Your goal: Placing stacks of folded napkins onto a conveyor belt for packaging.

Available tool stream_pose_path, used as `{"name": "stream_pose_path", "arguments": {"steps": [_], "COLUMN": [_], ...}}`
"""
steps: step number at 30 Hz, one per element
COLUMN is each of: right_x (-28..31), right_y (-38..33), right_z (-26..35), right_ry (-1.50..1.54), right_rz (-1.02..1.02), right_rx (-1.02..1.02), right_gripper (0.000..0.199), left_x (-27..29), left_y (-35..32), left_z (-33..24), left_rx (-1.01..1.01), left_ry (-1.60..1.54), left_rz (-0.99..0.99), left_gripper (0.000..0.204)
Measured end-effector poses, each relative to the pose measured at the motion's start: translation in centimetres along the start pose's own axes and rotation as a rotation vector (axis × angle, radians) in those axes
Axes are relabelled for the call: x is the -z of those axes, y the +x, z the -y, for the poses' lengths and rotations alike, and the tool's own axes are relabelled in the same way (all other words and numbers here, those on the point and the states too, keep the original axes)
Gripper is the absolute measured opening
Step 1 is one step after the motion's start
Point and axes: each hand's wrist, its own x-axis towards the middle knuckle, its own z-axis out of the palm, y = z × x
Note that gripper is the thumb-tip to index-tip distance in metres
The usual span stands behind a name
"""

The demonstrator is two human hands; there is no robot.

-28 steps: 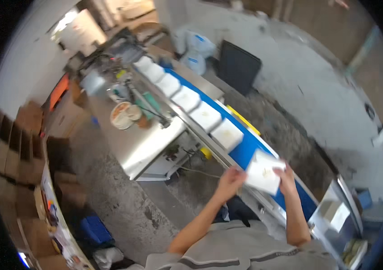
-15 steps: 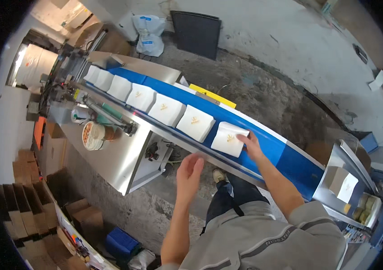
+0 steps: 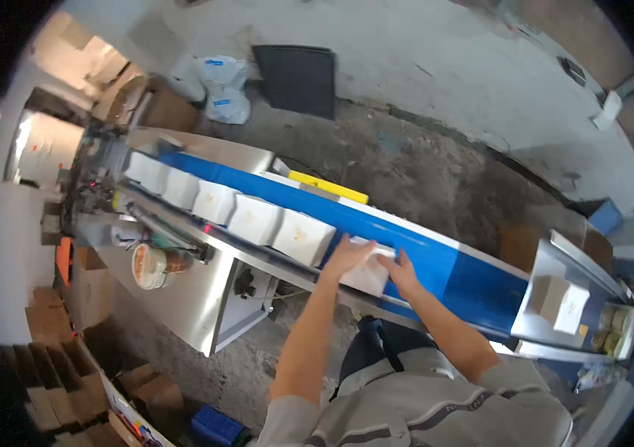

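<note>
Both my hands are on a stack of white paper napkins (image 3: 365, 277) at the near part of the blue conveyor belt (image 3: 425, 257). My left hand (image 3: 346, 255) is closed round its left side, and my right hand (image 3: 402, 273) holds its right side, thumb and fingers at the top edge. Left of my left hand lies another napkin stack (image 3: 304, 238) with a small gold print. Several similar stacks (image 3: 256, 220) follow in a row toward the machine at the far left. The undersides of my fingers are partly hidden.
At the belt's right end, a metal tray (image 3: 533, 320) bears another napkin stack (image 3: 566, 307). A steel table (image 3: 175, 302) with a white bucket (image 3: 151, 267) stands on the left. Cardboard boxes (image 3: 56, 372) are piled at lower left. A yellow bar (image 3: 328, 186) lines the belt's far side.
My left hand has moved up from beside the belt onto the napkin stack's left side. My right hand has shifted slightly left and down with it. The view has turned a little.
</note>
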Motion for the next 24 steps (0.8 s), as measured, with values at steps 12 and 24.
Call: {"name": "stream_pose_path", "arguments": {"steps": [12, 24], "right_x": [3.4, 4.9], "right_y": [-3.1, -0.7], "right_z": [-0.2, 0.9], "right_ry": [0.114, 0.087], "right_rz": [0.28, 0.378], "right_rx": [-0.054, -0.021], "right_gripper": [0.055, 0.05], "left_x": [-1.2, -1.8], "left_y": [-6.5, -13.5], "left_z": [-6.2, -5.1], "left_rx": [0.011, -0.152], "left_ry": [-0.009, -0.169], "left_rz": [-0.048, -0.397], "left_gripper": [0.105, 0.101]}}
